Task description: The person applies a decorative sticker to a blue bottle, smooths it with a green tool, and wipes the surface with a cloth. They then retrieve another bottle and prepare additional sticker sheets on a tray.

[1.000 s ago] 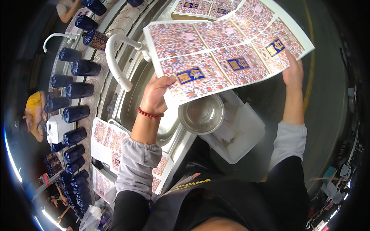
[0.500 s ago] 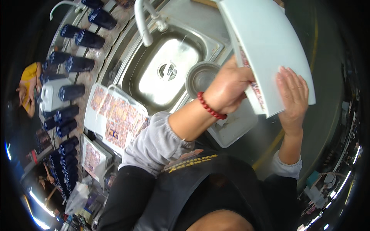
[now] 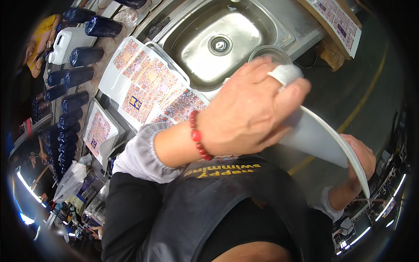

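My right hand grips the outer edge of a bent stack of white sheets, which hangs to the right of my body. My left hand, with a red bead bracelet at the wrist, is raised at the stack's near-left end, back of the hand up and fingers curled. A small white piece shows at its fingers. Blur keeps me from telling whether it is a finger wrap or something held. My left fingertips are partly hidden. Behind that hand is a round bowl.
A steel sink lies ahead. Left of it are colourful patterned printed sheets, and another patterned stack stands lower. Blue bottles and a white jug line the far left. A printed sheet on a board is at upper right.
The white stack has swung down and right and tilted, with my right hand still on it. My left hand has risen nearer the camera. The whole view has shifted.
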Motion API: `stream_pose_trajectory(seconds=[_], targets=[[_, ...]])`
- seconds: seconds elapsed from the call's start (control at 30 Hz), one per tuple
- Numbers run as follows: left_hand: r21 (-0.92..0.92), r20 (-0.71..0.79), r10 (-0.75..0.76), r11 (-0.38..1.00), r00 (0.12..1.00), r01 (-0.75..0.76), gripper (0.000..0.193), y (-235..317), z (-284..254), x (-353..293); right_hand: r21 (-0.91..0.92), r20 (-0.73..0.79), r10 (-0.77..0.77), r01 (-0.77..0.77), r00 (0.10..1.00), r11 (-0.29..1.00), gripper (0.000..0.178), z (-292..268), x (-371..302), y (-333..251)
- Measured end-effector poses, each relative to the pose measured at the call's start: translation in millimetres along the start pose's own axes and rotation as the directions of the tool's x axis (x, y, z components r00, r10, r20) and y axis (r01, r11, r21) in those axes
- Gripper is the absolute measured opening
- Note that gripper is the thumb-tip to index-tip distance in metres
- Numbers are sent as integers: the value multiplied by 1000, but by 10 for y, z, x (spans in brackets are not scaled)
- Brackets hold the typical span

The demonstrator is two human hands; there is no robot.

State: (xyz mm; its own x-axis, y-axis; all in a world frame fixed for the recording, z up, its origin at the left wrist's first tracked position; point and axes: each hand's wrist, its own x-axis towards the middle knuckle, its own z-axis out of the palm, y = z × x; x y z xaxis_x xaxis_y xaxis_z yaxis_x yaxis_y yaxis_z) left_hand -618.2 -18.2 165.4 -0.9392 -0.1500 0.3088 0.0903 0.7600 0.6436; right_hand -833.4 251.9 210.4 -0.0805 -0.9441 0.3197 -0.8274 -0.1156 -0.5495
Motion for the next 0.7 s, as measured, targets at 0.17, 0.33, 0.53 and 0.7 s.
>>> stream_pose_trajectory(seconds=[0.17,0.33,0.53,0.7], targets=[[-66,406,-211,964,889,259,68,-192,-478,-557,518,7,-30,22,1000,855,34,848,397,9],[-69,357,-286,941,889,331,40,-290,-485,-1215,622,255,170,-296,952,725,64,1360,300,559],[-545,180,-825,370,536,752,24,-298,-748,-1938,529,98,939,-817,329,231,94,1896,-143,1385],[-912,12,-940,129,340,388,41,-558,-365,-1922,740,277,929,-671,244,-45,60,2461,-344,1436]])
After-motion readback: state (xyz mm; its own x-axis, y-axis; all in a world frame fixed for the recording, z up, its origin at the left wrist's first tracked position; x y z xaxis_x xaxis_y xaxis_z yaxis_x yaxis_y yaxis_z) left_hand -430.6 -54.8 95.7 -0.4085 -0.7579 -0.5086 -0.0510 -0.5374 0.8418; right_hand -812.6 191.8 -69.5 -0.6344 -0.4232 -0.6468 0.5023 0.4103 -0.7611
